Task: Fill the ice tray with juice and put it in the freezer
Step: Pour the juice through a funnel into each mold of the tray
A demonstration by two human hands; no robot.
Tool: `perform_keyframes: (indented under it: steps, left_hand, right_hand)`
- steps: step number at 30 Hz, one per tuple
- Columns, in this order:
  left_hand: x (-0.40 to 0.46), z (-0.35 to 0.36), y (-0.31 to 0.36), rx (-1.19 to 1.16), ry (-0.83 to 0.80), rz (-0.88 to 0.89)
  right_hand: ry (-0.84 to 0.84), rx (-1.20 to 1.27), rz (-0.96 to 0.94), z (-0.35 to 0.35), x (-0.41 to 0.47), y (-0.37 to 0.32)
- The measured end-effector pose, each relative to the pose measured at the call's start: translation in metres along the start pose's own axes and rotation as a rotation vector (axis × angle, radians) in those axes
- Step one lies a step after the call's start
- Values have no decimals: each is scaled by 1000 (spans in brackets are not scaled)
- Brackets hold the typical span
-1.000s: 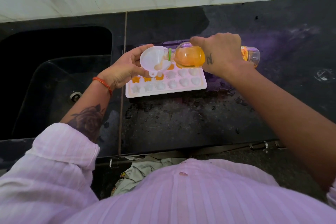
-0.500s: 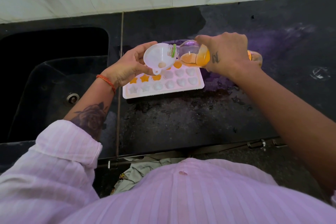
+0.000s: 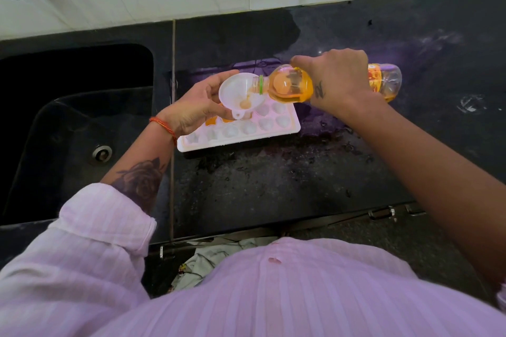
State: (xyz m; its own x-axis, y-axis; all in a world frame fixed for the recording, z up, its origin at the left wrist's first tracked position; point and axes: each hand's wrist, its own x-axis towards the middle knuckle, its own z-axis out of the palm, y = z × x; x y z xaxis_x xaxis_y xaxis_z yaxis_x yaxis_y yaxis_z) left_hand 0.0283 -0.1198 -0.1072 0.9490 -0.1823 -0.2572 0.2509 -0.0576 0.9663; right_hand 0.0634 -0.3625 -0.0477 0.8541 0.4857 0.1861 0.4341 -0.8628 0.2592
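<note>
**Head view: juice goes through a funnel into the tray**

Much of the white ice tray [image 3: 241, 131] is hidden: the left hand [image 3: 191, 107] and the white funnel [image 3: 241, 96] it grasps cover its far left cells. The tray sits on the dark counter [image 3: 273, 186], right of the sink [image 3: 68, 117]. A few far cells show orange; the near ones look pale and unfilled. The right hand [image 3: 336, 76] grips the juice bottle [image 3: 290, 85] on its side, its mouth over the funnel's rim, its middle covered by fingers.
</note>
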Motion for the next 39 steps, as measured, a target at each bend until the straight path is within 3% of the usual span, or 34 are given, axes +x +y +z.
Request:
perform_keyframes:
  steps: [8, 20, 39]
  left_hand:
    - [-3, -2, 4, 6, 13, 4]
    - [2, -1, 9, -1, -8, 39]
    - [23, 20, 13, 70, -48, -14]
  right_hand:
    - [31, 62, 10, 3, 0, -2]
    - [-82, 237, 114, 6, -6, 10]
    - [-5, 52, 96, 10, -12, 23]
